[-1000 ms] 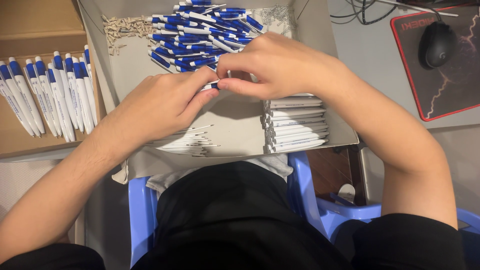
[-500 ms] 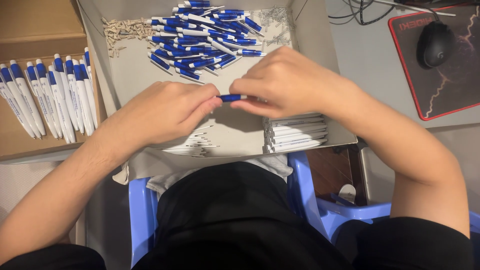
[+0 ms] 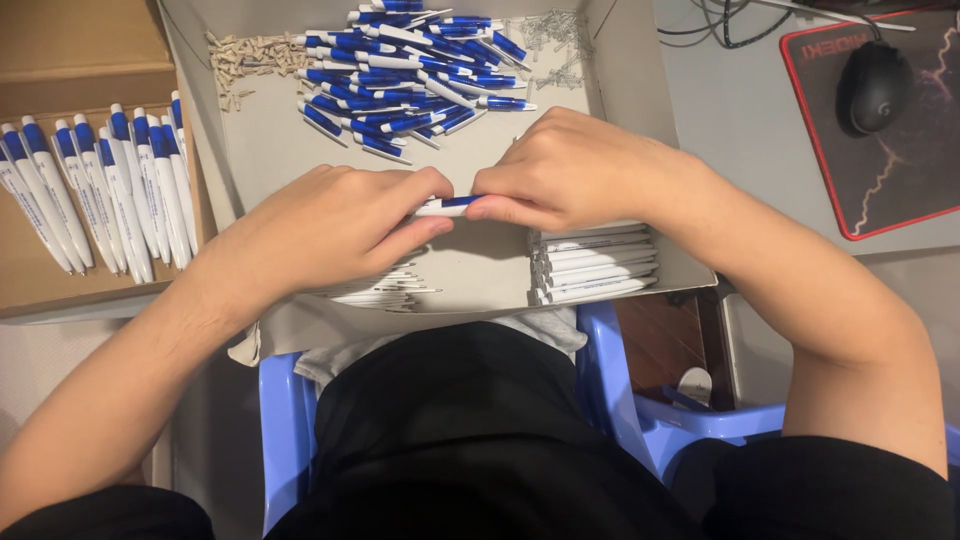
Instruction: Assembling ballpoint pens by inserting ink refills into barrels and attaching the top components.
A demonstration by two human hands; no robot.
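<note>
My left hand (image 3: pixel 335 225) and my right hand (image 3: pixel 570 170) meet over a grey cardboard tray (image 3: pixel 260 150) on my lap. Between them they grip one white-and-blue pen (image 3: pixel 450 205), lying level, only its middle showing. A heap of blue pen tops (image 3: pixel 405 75) lies at the tray's far side. White pen barrels are stacked under my right hand (image 3: pixel 595 265) and under my left hand (image 3: pixel 375 290).
A row of finished white-and-blue pens (image 3: pixel 95 190) lies in a brown cardboard box at left. Small beige parts (image 3: pixel 245 55) and thin springs (image 3: pixel 555 40) sit in the tray's far corners. A black mouse (image 3: pixel 875 85) rests on a red-edged mat. A blue plastic chair (image 3: pixel 285 420) is under me.
Both hands have come down from the blue heap toward me, holding a pen between them. The pen now shows more between the fingers.
</note>
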